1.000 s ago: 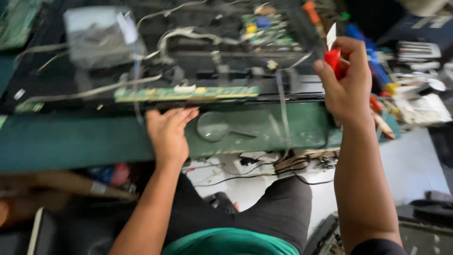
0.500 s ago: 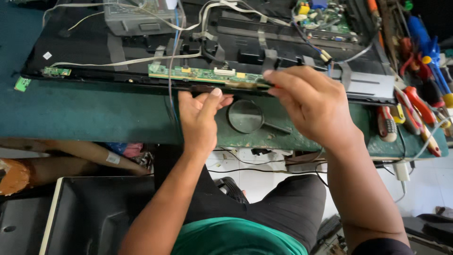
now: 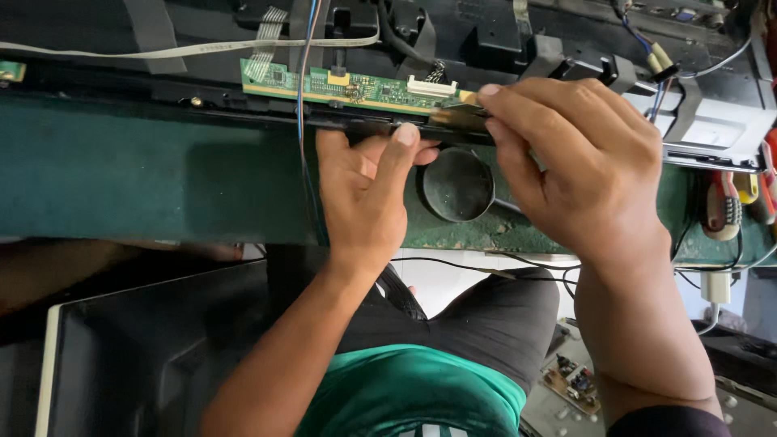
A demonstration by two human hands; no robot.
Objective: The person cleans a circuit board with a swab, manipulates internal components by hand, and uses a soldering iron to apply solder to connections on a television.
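Up close, I see both bare hands meet at the lower edge of an opened flat-screen panel (image 3: 105, 48), lying back-up on a green worktable (image 3: 146, 178). My left hand (image 3: 364, 194) rests palm-down on the table, its fingers curled up against the panel's dark bottom rail; whether they truly pinch anything I cannot tell. My right hand (image 3: 579, 174) is closed in a fingertip pinch on the right end of a long, narrow green circuit board (image 3: 348, 85), where a tan ribbon strip (image 3: 461, 117) joins it. That board sits at 12 o'clock from the left hand, along the panel edge, with a white connector (image 3: 431, 87) near its right end and thin red and blue wires (image 3: 303, 105) crossing it at 11 o'clock. A round black dish (image 3: 456, 184) lies between the two wrists; red-handled tools (image 3: 722, 212) wait at 3 o'clock.

My worry, as a judgement: a sideways tug by the pinching fingers could tear the thin ribbon or crack the slim board, and the loose wires could snag on a knuckle.
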